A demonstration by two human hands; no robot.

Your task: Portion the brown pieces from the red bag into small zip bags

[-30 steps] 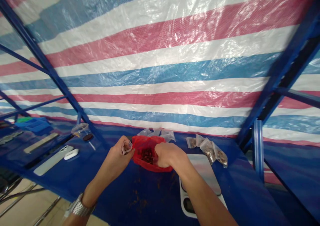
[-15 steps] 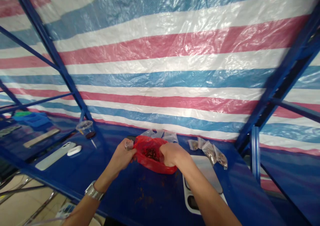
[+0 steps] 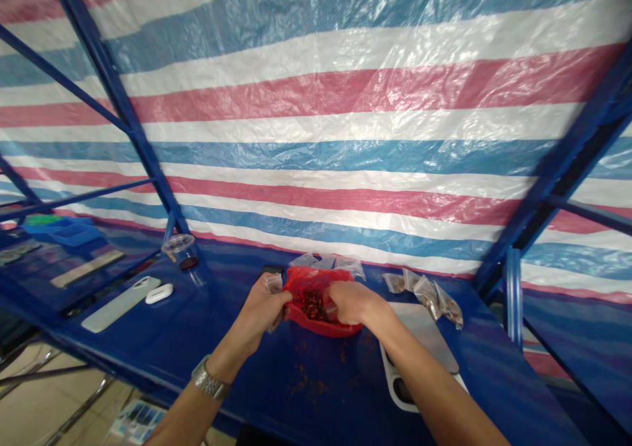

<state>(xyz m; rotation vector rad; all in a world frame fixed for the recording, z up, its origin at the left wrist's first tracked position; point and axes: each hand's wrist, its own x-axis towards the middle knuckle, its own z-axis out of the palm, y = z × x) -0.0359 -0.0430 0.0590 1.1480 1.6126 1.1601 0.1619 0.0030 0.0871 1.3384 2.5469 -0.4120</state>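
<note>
A red plastic bag (image 3: 326, 329) stands open on the blue table, with small dark reddish-brown dried pieces (image 3: 314, 304) inside. My left hand (image 3: 264, 303) is closed on the bag's left rim. A small clear plastic bag (image 3: 273, 282) also shows in that hand's grip. My right hand (image 3: 348, 301) reaches into the red bag with its fingers curled together among the pieces; what they pinch is hidden. Under my right forearm lies a flat scale with a silver plate (image 3: 427, 334). Brown crumbs are scattered on the table in front of the red bag.
Behind the red bag lie clear zip bags (image 3: 349, 266). Several filled small bags (image 3: 427, 296) sit at the right. To the left are a plastic cup (image 3: 180, 251) with dark liquid, a phone (image 3: 121, 304) and a white case (image 3: 158, 294). Blue metal posts (image 3: 553, 182) flank the table.
The view has shifted slightly, so everything sits a little further right. My right hand's fingers show more among the pieces, and the red bag's mouth is wider. My left hand keeps its grip.
</note>
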